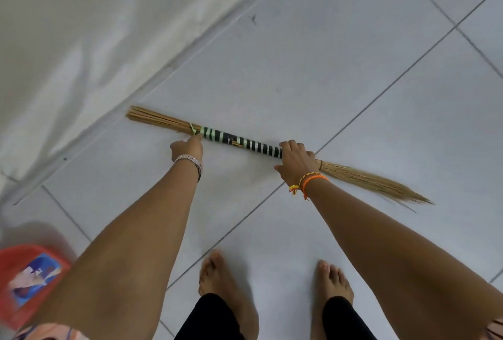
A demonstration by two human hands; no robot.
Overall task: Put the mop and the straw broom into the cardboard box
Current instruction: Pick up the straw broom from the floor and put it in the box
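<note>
The straw broom (242, 142) lies across the tiled floor, its middle wrapped in black and green bands, bare stalks at the left end, fine bristles (375, 183) fanning to the right. My right hand (295, 161) is closed around the wrapped handle near the bristle end. My left hand (187, 147) reaches the handle's left end, fingertips touching it by the green tie; whether it grips is unclear. No mop or cardboard box is in view.
A white wall (81, 26) meets the floor along a diagonal skirting line just behind the broom. A red plastic item (24, 282) with a blue label sits at the lower left. My bare feet (226, 285) stand on the tiles below the broom.
</note>
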